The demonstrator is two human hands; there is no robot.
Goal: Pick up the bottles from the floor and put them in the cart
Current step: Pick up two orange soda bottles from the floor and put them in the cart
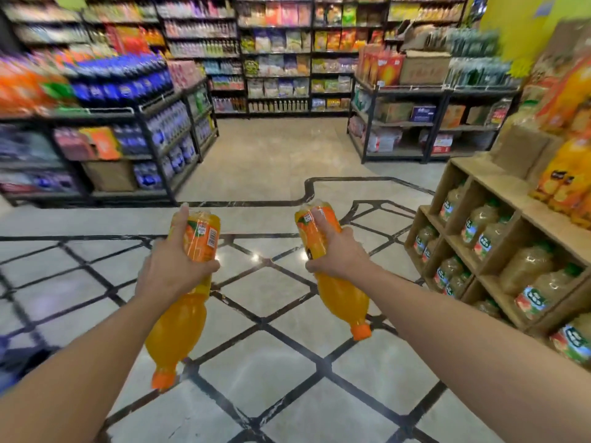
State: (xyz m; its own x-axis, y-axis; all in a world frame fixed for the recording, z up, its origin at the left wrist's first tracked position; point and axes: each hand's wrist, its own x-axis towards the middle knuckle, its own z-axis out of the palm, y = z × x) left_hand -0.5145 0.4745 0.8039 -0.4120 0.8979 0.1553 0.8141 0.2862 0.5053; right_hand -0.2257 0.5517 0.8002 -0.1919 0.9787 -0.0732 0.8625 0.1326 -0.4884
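I have my left hand wrapped round one orange soda bottle, my right hand round another; both bottles off the floor, caps down. Full, probably heavy; smooth plastic, possibly slippery. Mid-body label grip suits. No cart in view.

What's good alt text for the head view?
In a shop aisle, the left hand and right hand each hold an orange drink bottle above the tiled floor, caps pointing toward the camera. Stocked shelves stand around; no cart shows.
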